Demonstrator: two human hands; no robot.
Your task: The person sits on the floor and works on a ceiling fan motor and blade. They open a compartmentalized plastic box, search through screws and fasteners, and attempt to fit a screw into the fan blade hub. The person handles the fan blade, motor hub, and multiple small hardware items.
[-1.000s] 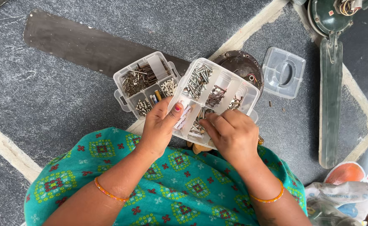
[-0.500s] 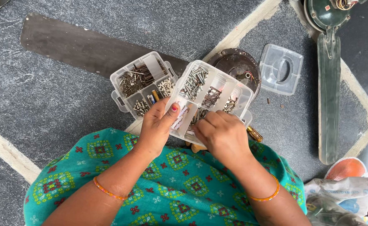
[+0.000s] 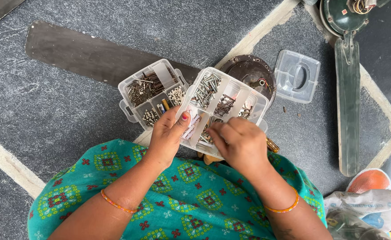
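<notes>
My left hand (image 3: 168, 135) grips the near left edge of a clear compartment box (image 3: 224, 95) filled with screws and bolts, thumb over its rim. My right hand (image 3: 240, 146) rests over the box's near compartments, its fingers curled down into them; whether it pinches a screw is hidden. A second clear compartment box (image 3: 148, 91) with screws and small parts sits just to the left, touching the first.
A dark fan blade (image 3: 84, 53) lies on the grey stone floor behind the boxes. A round brown fan plate (image 3: 253, 73) and a clear lid (image 3: 297, 75) lie to the right. A green fan motor with blade (image 3: 346, 89) is at far right, bags (image 3: 364, 204) at the lower right.
The held box and both hands have shifted slightly left and nearer in view. My right hand's fingers have dug further into the near compartments.
</notes>
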